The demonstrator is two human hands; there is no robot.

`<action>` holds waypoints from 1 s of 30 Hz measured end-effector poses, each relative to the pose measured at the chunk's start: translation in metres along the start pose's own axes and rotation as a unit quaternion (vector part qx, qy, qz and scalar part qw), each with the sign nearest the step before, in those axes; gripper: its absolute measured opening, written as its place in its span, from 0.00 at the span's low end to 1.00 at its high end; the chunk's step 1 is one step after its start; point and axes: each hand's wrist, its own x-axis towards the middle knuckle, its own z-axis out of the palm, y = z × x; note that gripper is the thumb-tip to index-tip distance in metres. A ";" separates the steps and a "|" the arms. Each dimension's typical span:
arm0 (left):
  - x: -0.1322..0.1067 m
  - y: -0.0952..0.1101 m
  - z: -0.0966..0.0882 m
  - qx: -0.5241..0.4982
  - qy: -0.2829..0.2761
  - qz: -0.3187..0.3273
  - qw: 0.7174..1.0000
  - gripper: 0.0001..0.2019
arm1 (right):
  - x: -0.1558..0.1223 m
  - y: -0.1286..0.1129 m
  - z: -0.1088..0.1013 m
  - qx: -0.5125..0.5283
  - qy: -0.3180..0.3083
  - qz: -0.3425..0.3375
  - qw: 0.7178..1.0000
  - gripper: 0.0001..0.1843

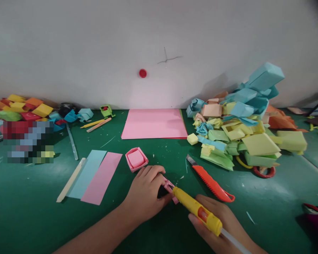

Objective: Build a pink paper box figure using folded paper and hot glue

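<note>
My left hand (147, 190) is closed around a small folded pink paper piece (169, 185), pressing it near the green tabletop; part of it is hidden by the fingers. My right hand (222, 218) grips a yellow hot glue gun (192, 204) with a clear glue stick (235, 241) in its back end. The gun's nozzle touches or nearly touches the pink piece. Just beyond my left hand sits a small pink paper box (136, 159) with a pink block inside. An orange utility knife (212, 181) with its blade showing lies to the right.
Pink sheets (155, 123) lie by the wall. Blue (88, 173) and pink paper strips (102, 178) lie left, beside a cream stick (71, 180). A heap of folded paper (235, 130) stands right, with scissors handles (265, 172) beneath. Coloured paper boxes (23, 106) are piled far left.
</note>
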 end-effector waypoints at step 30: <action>0.000 -0.001 0.000 -0.002 -0.001 -0.008 1.000 0.12 | -0.002 -0.005 -0.005 -0.030 -0.011 0.005 0.999 0.21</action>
